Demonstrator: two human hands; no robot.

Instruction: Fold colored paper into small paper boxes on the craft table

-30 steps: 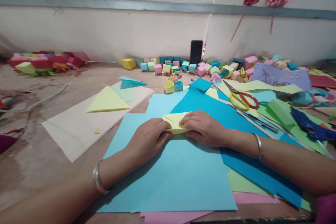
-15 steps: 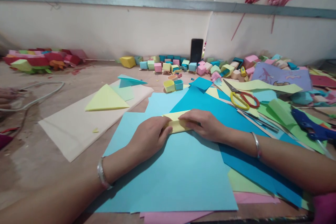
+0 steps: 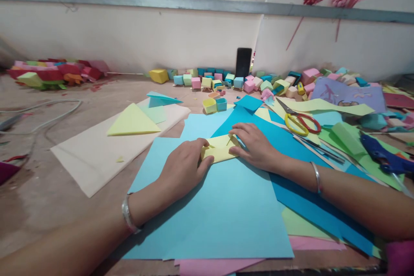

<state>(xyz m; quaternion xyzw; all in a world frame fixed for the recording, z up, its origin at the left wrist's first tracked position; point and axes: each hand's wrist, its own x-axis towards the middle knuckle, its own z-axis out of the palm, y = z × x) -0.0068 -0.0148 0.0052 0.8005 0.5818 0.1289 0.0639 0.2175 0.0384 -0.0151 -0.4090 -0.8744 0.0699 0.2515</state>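
A small piece of folded yellow paper (image 3: 220,150) lies on the light blue sheets (image 3: 210,211), between my two hands. My left hand (image 3: 187,164) pinches its left end, thumb in front and fingers behind. Around the right end curls my right hand (image 3: 250,148), thumb at the near edge and fingers at the far corner. Creased flaps stand up a little at both ends of the paper. Left of my hands, a yellow paper triangle (image 3: 132,123) rests on a cream sheet (image 3: 87,164).
Scissors (image 3: 299,123), a blue glue gun (image 3: 384,153) and green paper lie to the right. Small paper boxes (image 3: 207,83) line the wall beside an upright phone (image 3: 243,61). At the left edge are a white cable (image 3: 61,114) and part of another person's sleeve (image 3: 7,171).
My right hand has shifted slightly right and its fingers have opened out, showing more of the yellow paper and its raised flaps. The other person's hand at the left has left the view.
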